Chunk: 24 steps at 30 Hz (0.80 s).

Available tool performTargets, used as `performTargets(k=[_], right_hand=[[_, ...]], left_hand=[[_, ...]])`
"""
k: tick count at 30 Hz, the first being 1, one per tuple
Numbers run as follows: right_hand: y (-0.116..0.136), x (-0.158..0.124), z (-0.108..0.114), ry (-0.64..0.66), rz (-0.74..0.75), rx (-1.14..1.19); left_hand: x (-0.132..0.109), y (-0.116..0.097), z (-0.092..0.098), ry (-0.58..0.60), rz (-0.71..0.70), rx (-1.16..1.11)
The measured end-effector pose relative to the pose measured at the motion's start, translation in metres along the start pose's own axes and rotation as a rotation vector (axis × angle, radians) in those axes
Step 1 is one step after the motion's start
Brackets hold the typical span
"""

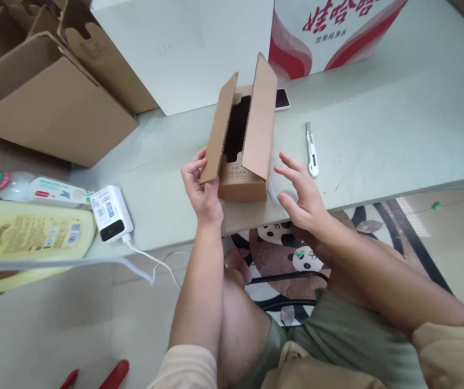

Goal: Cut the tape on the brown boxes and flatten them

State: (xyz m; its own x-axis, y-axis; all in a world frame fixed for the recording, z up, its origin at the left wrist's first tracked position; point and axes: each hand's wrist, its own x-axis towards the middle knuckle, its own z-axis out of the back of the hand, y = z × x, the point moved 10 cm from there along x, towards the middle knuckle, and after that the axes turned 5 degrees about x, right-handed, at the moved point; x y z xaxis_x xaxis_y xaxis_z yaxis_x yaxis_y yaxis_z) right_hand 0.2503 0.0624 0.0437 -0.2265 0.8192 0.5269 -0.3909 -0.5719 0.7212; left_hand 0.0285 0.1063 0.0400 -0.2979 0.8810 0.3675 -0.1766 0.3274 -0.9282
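Note:
A small brown cardboard box (243, 190) stands on the pale green tabletop, its two long flaps raised and leaning inward over a dark opening. My left hand (203, 189) grips the near end of the box's left flap between thumb and fingers. To the right of the box, my right hand (299, 194) is open, fingers spread and apart from the cardboard, holding nothing. A white box cutter (311, 151) lies on the table beyond that hand. Behind the right flap, a phone (283, 99) is partly hidden.
A large white box (191, 48) and a red-and-white carton (329, 32) stand at the back. Open cardboard boxes (61, 102) fill the back left. At the left are a plastic bottle (17, 186), a yellow pack (33, 232) and a white device (111, 212) with a cable.

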Motion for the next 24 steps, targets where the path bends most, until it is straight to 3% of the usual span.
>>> performTargets(k=[5,9,12,21,24], right_hand=[[-0.022,-0.003,-0.008,0.045,-0.171,0.036],[-0.045,-0.008,-0.016,0.088,-0.343,0.062],[-0.047,-0.01,-0.026,0.168,-0.388,0.111],[-0.041,-0.006,-0.019,0.144,-0.343,0.035],[-0.035,-0.005,-0.015,0.14,-0.269,0.023]], left_hand=[[0.009,0.011,0.023,-0.2,0.133,-0.134],[0.01,0.049,0.039,-0.273,0.348,-0.187],[0.006,0.073,0.043,-0.256,0.48,-0.142],[0.011,0.054,0.044,-0.273,0.294,-0.067],[0.011,0.058,0.044,-0.268,0.305,-0.086]])
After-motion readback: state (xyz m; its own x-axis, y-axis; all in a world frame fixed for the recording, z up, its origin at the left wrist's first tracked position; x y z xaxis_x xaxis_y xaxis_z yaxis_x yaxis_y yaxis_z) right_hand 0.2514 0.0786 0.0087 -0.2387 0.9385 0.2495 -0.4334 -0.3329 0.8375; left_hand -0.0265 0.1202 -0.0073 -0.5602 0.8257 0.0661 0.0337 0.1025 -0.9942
